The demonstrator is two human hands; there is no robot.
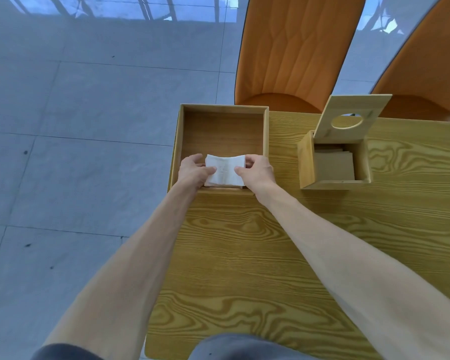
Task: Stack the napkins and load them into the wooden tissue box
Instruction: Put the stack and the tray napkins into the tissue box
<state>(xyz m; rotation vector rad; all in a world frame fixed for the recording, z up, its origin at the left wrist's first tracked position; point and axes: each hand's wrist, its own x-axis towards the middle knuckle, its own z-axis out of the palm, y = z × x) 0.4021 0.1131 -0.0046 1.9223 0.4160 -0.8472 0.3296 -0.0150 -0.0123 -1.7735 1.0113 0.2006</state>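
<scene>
1. Both hands, left hand (pixel 192 170) and right hand (pixel 256 170), pinch the napkins (pixel 225 169) from either side, inside the open tray (pixel 180 141).
2. Risk: stack bows in the middle; a loose squeeze could fan sheets out.
3. Tissue box (pixel 307 162) stands to the right on the surface (pixel 270 242), lid (pixel 353 116) propped open; tray wall is between.

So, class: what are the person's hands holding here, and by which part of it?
Both hands hold a stack of white napkins over the wooden tray: the left hand grips its left edge, the right hand its right edge.
</scene>
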